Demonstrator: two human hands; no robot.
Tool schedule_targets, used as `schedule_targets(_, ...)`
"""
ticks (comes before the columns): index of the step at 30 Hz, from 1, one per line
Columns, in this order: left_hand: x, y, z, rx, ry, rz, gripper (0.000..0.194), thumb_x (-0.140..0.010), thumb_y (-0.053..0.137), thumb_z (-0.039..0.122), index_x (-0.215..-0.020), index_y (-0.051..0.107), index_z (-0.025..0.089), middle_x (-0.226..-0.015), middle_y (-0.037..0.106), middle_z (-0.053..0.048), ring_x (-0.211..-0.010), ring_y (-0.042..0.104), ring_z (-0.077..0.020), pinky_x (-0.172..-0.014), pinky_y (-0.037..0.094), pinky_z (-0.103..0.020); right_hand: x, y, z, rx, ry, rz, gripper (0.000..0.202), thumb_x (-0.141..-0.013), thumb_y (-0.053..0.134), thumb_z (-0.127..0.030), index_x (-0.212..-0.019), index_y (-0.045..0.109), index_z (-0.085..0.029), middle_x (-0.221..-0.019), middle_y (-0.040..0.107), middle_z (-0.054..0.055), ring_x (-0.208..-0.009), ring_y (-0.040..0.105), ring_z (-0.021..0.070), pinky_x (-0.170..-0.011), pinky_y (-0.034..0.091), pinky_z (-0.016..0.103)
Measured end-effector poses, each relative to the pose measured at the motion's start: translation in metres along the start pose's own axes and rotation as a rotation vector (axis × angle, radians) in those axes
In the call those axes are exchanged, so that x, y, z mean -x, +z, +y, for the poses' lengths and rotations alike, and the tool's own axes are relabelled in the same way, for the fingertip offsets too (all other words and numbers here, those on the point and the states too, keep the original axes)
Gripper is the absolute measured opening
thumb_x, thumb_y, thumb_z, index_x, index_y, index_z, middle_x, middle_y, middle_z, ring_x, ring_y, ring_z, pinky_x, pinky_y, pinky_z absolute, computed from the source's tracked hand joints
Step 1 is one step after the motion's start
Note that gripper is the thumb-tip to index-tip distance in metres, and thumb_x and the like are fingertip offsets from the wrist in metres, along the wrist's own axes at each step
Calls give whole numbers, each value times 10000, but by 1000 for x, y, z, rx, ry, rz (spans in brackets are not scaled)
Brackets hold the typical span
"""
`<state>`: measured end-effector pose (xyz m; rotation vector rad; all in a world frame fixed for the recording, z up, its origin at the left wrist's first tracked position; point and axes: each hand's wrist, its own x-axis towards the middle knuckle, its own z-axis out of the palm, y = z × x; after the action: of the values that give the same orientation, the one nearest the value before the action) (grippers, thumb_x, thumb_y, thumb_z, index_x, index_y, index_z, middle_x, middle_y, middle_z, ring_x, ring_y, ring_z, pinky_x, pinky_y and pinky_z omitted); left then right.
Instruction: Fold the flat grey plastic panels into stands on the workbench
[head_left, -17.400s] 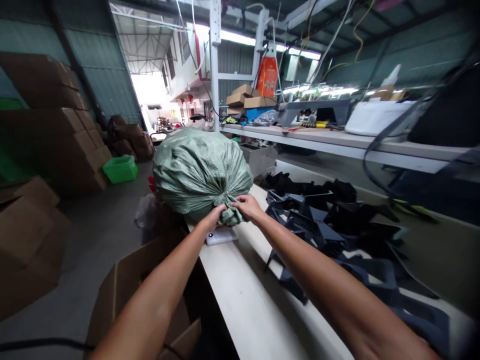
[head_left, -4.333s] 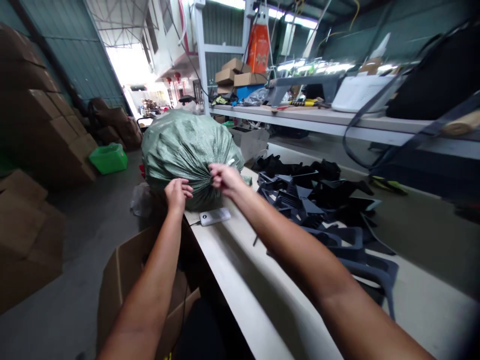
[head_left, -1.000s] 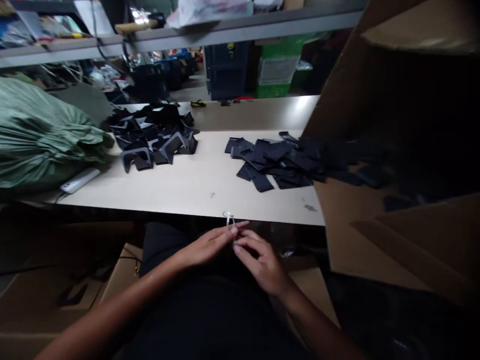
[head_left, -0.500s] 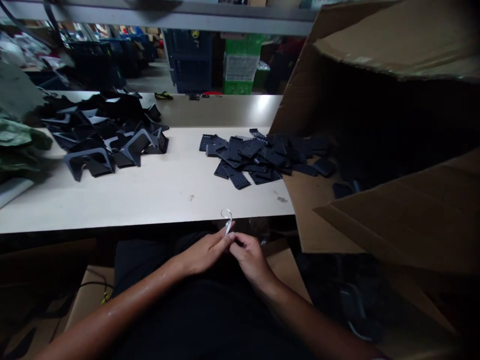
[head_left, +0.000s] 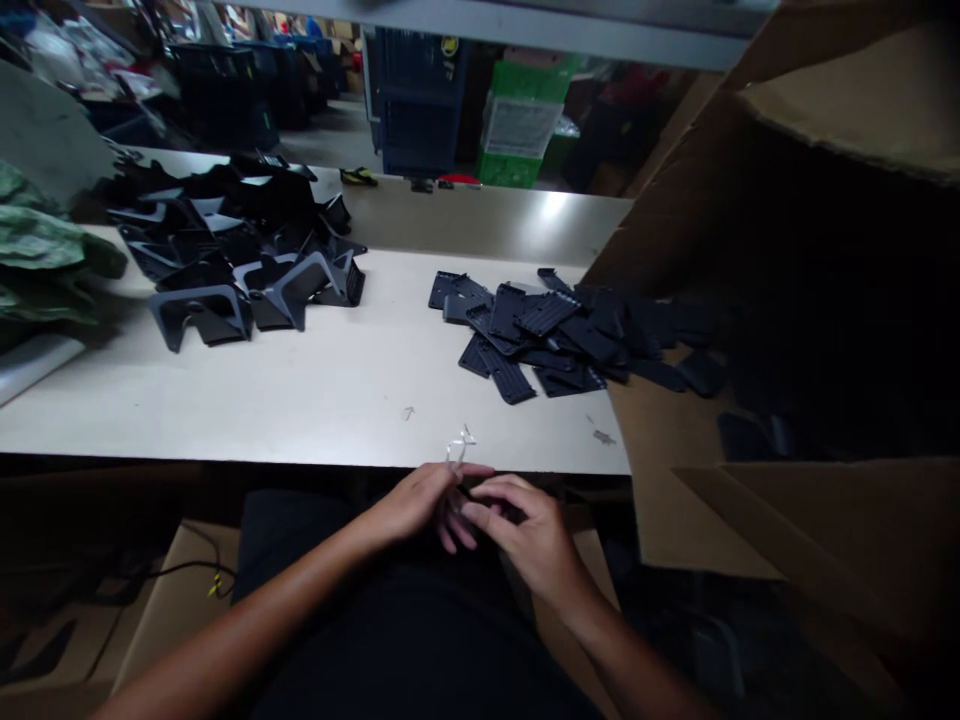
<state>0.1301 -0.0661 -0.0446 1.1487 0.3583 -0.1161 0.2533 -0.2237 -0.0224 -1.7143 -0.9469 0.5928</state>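
One clear strip (head_left: 460,442), looped moments ago and now kinked, juts from the pinching grip of the left hand (head_left: 418,502) as the right hand (head_left: 531,530) curls just beside, its hold impossible to tell, with two heaps of dark parts (head_left: 517,335) beyond on the worktop (head_left: 315,400).

A pale strip (head_left: 460,446) is held in the left hand (head_left: 415,503).
The right hand (head_left: 534,530) is held beside it; dark flat parts (head_left: 517,325) are heaped on the table (head_left: 300,400).
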Motion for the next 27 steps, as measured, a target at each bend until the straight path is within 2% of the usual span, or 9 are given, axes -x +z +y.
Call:
schedule_targets(2, 3, -9, 9, 28, -23, -17, 589, -1017, 407, 593, -1221, 712, 133, -929, 807, -184, -710, 787, -244, -528, 573, -265, -6, -14, -12, 83, -86, 44, 99, -914, 794, -314, -980, 821, -246, -933, 747, 50, -760, 666, 176, -698, 554, 320)
schedule_targets(5, 10, -20, 31, 4, -93, -184, 514, -1017, 378, 531, -917, 709, 150, -846, 810, -164, -662, 760, -211, -546, 555, -262, -19, -33, -32, 236, -307, 64, 179, -955, 744, -228, -1122, 793, -271, -1053, 733, 52, -845, 696, 170, -793, 575, 325)
schedule_targets(10, 22, -30, 64, -132, -129, -425, 394, -991, 362, 392, -783, 641, 206, -556, 690, -48, -458, 607, -163, -484, 477, -250, -50, -28, -45, 391, -520, -267, 461, -986, 612, -106, -1407, 672, -284, -1486, 622, 117, -1206, 704, 235, -967, 593, 365)
schedule_targets(12, 28, -36, 74, -190, -115, -430, 358, -977, 375, 352, -748, 613, 214, -508, 625, -15, -398, 506, -138, -435, 407, -235, -62, -18, -44, 404, -538, -346, 477, -1005, 559, -102, -1444, 650, -265, -1476, 638, 132, -1191, 714, 239, -951, 598, 374)
schedule_targets(14, 37, -42, 81, -229, -102, -384, 366, -999, 388, 371, -731, 583, 216, -500, 577, 7, -395, 446, -122, -432, 378, -230, -71, -10, -44, 358, -519, -401, 423, -1028, 550, -140, -1418, 675, -245, -1266, 748, 119, -1076, 739, 229, -898, 598, 366)
schedule_targets(17, 50, -53, 87, -228, -64, -159, 409, -1039, 442, 491, -765, 559, 210, -537, 541, 28, -458, 459, -114, -481, 391, -226, -79, 0, -47, 230, -359, -490, 261, -1048, 598, -264, -1235, 780, -249, -945, 773, 62, -848, 711, 191, -783, 573, 322)
schedule_targets(22, 60, -63, 81, -222, 18, 102, 438, -1044, 499, 572, -852, 597, 191, -678, 610, 11, -584, 551, -122, -580, 454, -232, -83, 19, -44, -470, 363, -621, 278, -998, 697, -464, -955, 776, -202, -592, 548, -51, -476, 475, 81, -483, 452, 208)
schedule_targets(24, 60, -63, 77, -291, 91, 195, 433, -1057, 496, 552, -887, 650, 186, -787, 672, -19, -705, 617, -144, -690, 505, -253, -79, 30, -40, -744, 558, -635, 285, -966, 742, -470, -937, 747, -187, -549, 459, -90, -416, 353, 48, -427, 407, 177)
schedule_targets(27, 60, -59, 71, -381, 200, 334, 372, -1067, 524, 497, -1060, 768, 216, -1014, 771, -44, -956, 696, -184, -899, 522, -285, -68, 50, -34, -943, 700, -640, 287, -932, 786, -459, -937, 720, -180, -593, 494, -80, -431, 353, 42, -418, 428, 164)
